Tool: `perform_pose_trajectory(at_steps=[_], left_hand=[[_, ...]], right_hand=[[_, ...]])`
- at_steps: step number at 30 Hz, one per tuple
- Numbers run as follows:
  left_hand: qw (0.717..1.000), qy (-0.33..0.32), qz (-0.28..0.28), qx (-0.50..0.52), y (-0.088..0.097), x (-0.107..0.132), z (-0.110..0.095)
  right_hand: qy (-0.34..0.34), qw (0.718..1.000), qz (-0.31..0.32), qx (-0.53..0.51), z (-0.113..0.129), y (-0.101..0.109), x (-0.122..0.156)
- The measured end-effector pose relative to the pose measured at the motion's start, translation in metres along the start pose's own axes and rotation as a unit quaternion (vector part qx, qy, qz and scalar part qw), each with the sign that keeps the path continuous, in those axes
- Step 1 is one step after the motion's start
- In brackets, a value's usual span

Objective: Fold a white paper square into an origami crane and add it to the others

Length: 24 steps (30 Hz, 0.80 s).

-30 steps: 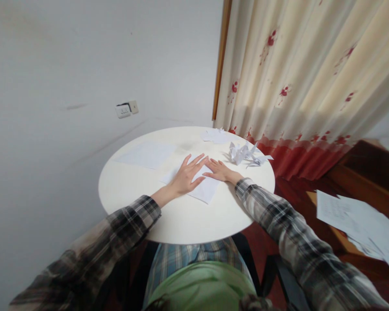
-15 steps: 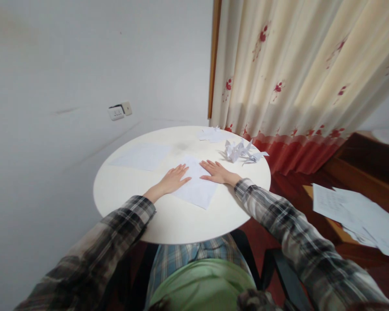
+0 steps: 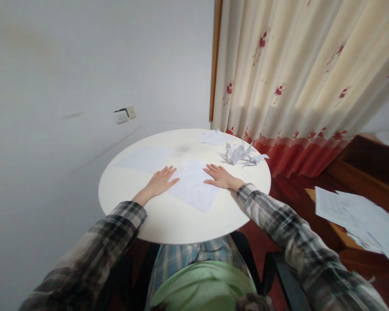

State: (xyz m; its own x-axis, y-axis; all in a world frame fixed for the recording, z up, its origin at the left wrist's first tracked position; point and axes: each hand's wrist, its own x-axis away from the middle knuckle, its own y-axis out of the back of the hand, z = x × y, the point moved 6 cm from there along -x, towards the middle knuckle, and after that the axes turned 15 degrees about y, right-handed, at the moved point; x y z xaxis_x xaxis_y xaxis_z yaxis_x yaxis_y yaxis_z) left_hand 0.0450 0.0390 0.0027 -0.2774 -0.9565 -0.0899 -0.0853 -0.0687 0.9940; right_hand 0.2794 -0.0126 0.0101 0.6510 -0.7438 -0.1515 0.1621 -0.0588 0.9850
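Note:
A white sheet of paper (image 3: pixel 194 190) lies flat on the round white table (image 3: pixel 171 229), turned so that one corner points toward me. My left hand (image 3: pixel 160 180) rests flat at its left side, fingers spread, with the thumb on the paper's edge. On the opposite side my right hand (image 3: pixel 221 176) lies palm down with its fingers stretched out over the paper's right edge. Neither hand grips anything. The paper's middle shows between them, with faint crease lines.
Folded paper cranes (image 3: pixel 238 153) stand at the table's right edge. Behind them are smaller paper pieces (image 3: pixel 210 137). Another sheet (image 3: pixel 145 158) lies at the back left. Written papers (image 3: pixel 353 216) sit on wooden furniture at the right. A curtain (image 3: pixel 278 86) hangs behind.
My left hand has slid outward to the left, and my right hand slightly to the right. More of the paper's middle shows between them.

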Motion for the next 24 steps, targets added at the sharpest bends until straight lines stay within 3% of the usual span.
perform_pose_trajectory(at_steps=[17,24], left_hand=[[0.999,0.011,-0.024,0.031,0.007,0.025,0.002],[0.997,0.024,-0.053,0.052,0.012,0.047,0.000]], right_hand=[[-0.073,0.997,-0.036,-0.002,0.018,0.008,0.013],[-0.045,0.995,-0.095,-0.005,0.031,0.014,0.021]])
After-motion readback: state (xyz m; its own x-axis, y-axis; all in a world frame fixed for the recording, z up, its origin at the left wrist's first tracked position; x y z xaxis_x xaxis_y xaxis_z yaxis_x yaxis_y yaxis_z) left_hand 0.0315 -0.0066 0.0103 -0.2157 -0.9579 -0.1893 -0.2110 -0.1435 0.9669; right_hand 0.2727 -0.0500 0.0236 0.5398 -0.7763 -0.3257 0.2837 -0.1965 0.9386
